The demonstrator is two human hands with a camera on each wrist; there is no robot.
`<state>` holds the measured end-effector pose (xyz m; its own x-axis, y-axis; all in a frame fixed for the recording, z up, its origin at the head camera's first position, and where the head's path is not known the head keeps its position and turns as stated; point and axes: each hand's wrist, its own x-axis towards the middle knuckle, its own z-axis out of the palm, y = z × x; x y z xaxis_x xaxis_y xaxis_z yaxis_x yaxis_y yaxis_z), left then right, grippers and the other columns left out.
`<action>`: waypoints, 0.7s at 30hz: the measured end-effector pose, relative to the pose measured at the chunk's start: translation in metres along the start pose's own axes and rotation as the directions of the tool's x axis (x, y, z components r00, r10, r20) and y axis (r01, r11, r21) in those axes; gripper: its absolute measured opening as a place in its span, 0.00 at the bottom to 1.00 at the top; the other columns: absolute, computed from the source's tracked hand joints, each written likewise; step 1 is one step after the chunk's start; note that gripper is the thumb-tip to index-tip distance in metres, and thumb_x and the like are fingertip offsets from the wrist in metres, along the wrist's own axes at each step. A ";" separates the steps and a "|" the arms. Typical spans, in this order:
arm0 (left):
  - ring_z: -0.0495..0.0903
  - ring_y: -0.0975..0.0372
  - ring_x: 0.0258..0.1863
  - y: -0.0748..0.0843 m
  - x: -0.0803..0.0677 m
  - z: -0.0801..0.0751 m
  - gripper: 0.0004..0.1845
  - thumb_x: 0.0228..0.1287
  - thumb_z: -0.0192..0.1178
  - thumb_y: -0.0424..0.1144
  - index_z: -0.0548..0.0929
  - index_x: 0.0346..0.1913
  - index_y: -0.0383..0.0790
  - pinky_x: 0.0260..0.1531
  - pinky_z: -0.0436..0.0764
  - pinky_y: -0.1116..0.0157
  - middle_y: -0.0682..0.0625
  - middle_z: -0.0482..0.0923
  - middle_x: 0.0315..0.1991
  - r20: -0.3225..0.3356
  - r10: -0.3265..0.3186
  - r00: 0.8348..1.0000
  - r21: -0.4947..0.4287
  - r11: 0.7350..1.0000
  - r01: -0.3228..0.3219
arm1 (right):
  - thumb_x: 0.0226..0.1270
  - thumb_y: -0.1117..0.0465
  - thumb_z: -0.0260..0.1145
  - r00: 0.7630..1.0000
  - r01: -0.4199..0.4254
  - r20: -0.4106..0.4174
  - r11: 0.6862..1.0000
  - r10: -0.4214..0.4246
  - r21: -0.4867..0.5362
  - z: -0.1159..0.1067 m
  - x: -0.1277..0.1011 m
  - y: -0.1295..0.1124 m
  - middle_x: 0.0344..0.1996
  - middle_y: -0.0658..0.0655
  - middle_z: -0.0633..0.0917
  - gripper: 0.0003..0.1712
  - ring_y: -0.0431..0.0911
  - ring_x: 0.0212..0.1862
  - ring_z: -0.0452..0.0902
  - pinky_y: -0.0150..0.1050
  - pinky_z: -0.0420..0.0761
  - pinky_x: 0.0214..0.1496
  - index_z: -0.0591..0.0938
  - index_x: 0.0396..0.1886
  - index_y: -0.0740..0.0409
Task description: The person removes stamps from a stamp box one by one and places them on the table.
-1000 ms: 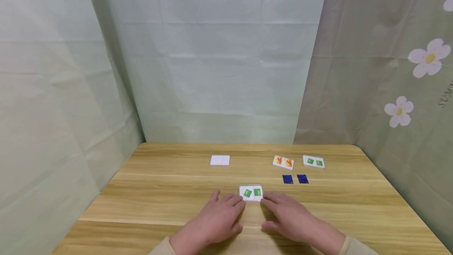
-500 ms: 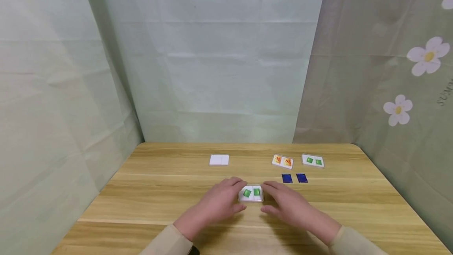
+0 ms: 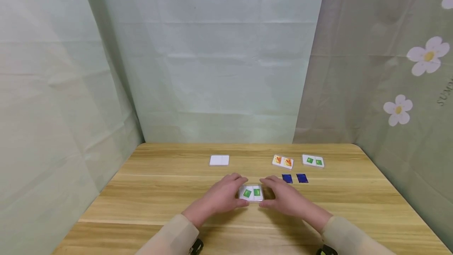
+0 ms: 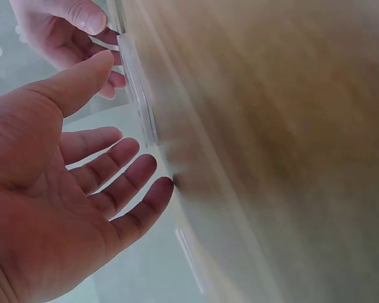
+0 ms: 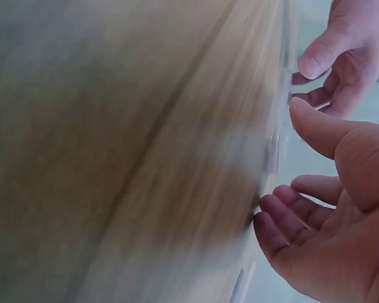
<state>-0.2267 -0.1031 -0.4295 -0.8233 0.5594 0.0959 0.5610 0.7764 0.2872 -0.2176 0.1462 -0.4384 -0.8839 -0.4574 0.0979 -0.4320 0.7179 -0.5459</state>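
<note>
A small clear case (image 3: 251,193) with two green cards in it lies flat on the wooden table (image 3: 159,196). My left hand (image 3: 238,192) cups its left end, fingers past the far corner and thumb at the near edge. My right hand (image 3: 266,193) mirrors it at the right end. In the left wrist view the left hand (image 4: 82,189) has loosely spread fingers, its thumb close to the case (image 4: 136,95). The right hand (image 5: 328,240) looks just as relaxed in the right wrist view. Neither view shows a firm pinch.
Farther back lie a blank white case (image 3: 219,160), a case with orange cards (image 3: 282,161) and another with green cards (image 3: 313,161). Two loose blue cards (image 3: 287,178) (image 3: 302,178) lie just beyond my right hand. Cloth walls close in the table's far and side edges.
Both hands have slid forward from the case's near corners. They now flank its two ends, fingers reaching past its far edge. The case has stayed in place.
</note>
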 end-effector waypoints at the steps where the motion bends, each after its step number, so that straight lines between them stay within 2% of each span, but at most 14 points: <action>1: 0.80 0.57 0.61 0.000 0.001 0.000 0.39 0.65 0.82 0.51 0.81 0.74 0.37 0.62 0.83 0.57 0.46 0.81 0.66 0.005 -0.004 1.000 -0.005 1.000 0.004 | 0.64 0.52 0.86 1.000 -0.003 0.001 1.000 0.003 -0.001 0.000 0.001 0.000 0.66 0.65 0.82 0.43 0.64 0.67 0.79 0.66 0.80 0.67 0.81 0.74 0.65; 12: 0.79 0.59 0.57 -0.002 0.005 0.001 0.40 0.64 0.83 0.50 0.81 0.73 0.35 0.59 0.83 0.59 0.46 0.81 0.63 0.037 -0.018 0.999 -0.019 1.000 0.019 | 0.61 0.52 0.88 1.000 0.025 -0.005 0.999 -0.025 0.030 0.003 0.007 0.007 0.61 0.63 0.83 0.45 0.59 0.61 0.79 0.62 0.82 0.63 0.81 0.73 0.68; 21: 0.78 0.59 0.56 -0.003 0.007 0.002 0.37 0.62 0.84 0.48 0.83 0.70 0.36 0.57 0.81 0.61 0.47 0.82 0.61 0.056 -0.017 0.998 -0.026 0.999 0.018 | 0.60 0.54 0.89 0.999 0.029 0.016 0.997 -0.030 0.067 0.003 0.010 0.010 0.57 0.58 0.82 0.40 0.54 0.57 0.77 0.57 0.81 0.59 0.84 0.69 0.64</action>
<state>-0.2335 -0.1010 -0.4311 -0.8266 0.5616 0.0378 0.5434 0.7786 0.3138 -0.2304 0.1469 -0.4457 -0.8674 -0.4873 0.1007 -0.4443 0.6674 -0.5977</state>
